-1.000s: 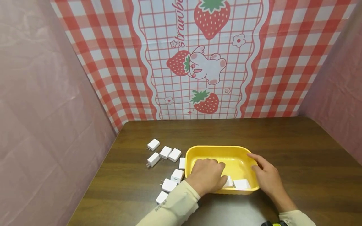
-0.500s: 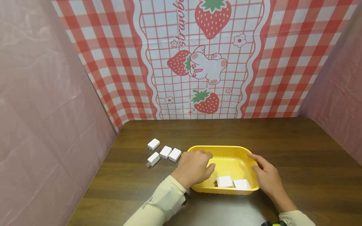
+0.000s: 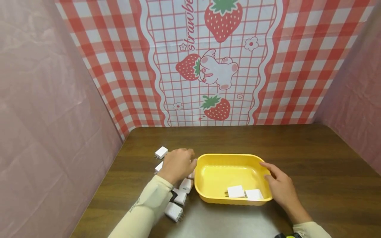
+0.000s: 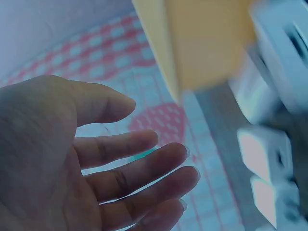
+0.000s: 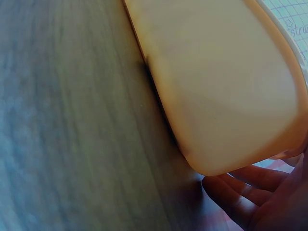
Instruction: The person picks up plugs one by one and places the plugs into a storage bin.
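My left hand (image 3: pixel 178 165) is over the group of white USB wall chargers left of the yellow plastic bin (image 3: pixel 229 156). In the left wrist view this left hand (image 4: pixel 110 159) has its fingers spread and slightly bent, with nothing in them. Its sleeve and fingers hide some chargers; others show nearby, such as a charger (image 3: pixel 186 185) beside the bin and a charger (image 3: pixel 173 211) with its prongs out. My right hand (image 3: pixel 281 185) holds the bin's right end, thumb at the rim and fingers along the outside wall (image 5: pixel 231 96). Inside the bin lie two chargers, one (image 3: pixel 235 191) beside the other (image 3: pixel 254 194).
A charger (image 3: pixel 161 152) lies farthest back on the brown wooden table (image 3: pixel 315 158). Behind the table hangs a checked strawberry cloth (image 3: pixel 217 66). Pink cloth walls (image 3: pixel 56 125) stand at both sides.
My left hand has moved left, out of the bin and across its left rim, to the chargers on the table. A charger it was covering in the bin now shows fully. The right hand stays put.
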Tool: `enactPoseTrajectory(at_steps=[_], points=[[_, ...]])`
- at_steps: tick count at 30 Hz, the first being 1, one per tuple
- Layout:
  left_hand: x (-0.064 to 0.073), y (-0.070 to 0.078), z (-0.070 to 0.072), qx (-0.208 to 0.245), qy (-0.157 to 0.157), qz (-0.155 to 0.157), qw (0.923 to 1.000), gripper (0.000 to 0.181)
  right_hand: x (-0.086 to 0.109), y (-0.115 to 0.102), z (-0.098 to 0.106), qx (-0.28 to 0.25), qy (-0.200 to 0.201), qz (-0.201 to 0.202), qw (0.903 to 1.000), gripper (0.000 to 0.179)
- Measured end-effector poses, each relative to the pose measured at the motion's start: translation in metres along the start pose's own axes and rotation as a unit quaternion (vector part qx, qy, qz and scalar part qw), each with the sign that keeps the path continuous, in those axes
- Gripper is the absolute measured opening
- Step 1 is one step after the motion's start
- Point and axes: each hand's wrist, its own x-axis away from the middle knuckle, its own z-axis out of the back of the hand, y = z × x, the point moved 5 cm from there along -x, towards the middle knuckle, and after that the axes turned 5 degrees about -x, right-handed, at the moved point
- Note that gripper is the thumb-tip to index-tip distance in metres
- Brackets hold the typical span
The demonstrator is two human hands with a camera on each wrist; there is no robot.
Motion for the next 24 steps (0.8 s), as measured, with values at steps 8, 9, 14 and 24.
enactPoseTrajectory(at_steps=[8, 9, 14, 24], points=[[0.0, -0.057, -0.017, -0.047, -0.098, 0.079, 0.9909, 0.022, 0.0, 0.0, -0.001, -0.003, -0.003, 0.001, 1.0, 0.037], [0.001, -0.062, -0.019, -0.051, -0.11, 0.086, 0.9889, 0.022, 0.0, 0.0, -0.001, -0.004, -0.003, 0.002, 1.0, 0.037], [0.003, -0.077, -0.025, -0.059, -0.145, 0.124, 0.9798, 0.028, -0.001, 0.0, 0.001, -0.005, 0.0, 0.004, 1.0, 0.037], [0.012, -0.087, -0.039, -0.065, -0.172, 0.147, 0.9719, 0.018, 0.0, 0.003, 0.0, -0.001, 0.0, 0.003, 1.0, 0.036]])
